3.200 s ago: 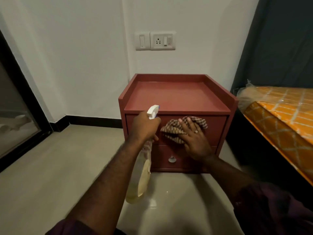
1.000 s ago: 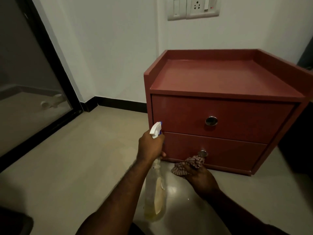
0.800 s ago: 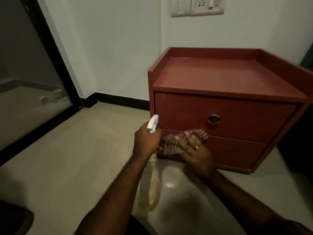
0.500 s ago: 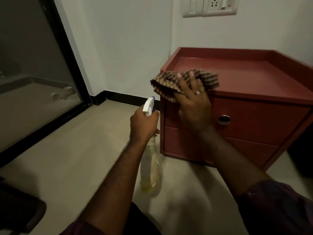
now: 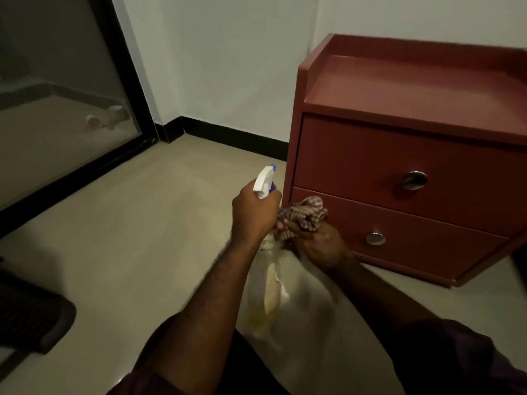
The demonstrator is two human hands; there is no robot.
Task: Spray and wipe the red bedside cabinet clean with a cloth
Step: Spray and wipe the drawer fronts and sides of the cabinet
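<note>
- Pale, glossy floor tiles (image 5: 137,240) fill the view, with a white wall (image 5: 228,67) and black skirting (image 5: 233,139) at twelve o'clock and a dark-framed glass door (image 5: 57,115) out at ten.
- Over at two o'clock stands the red cabinet (image 5: 399,155): boxy and smooth, a matte laminate look, with a raised lip round three sides of its top and two flat drawer fronts.
- Each drawer carries a round, shiny metal knob, the upper knob (image 5: 414,180) and the lower knob (image 5: 375,238).
- Left hand (image 5: 253,215) is wrapped round the neck of the spray bottle (image 5: 268,289), white trigger head up, its clear body hanging below with a little yellowish liquid.
- Right hand (image 5: 319,246) has its fingers curled into the checked cloth (image 5: 306,215), soft woven stuff bunched in a wad at the left end of the lower drawer; whether it touches the wood, I cannot tell.
- Progress call: looks like mid-job, working low on the front. No wet sheen or streaks show in this dim light, so what is already clean is anyone's guess.
- Left to do, by my reckoning: the rest of the lower drawer, round the knobs, and the side panel.
</note>
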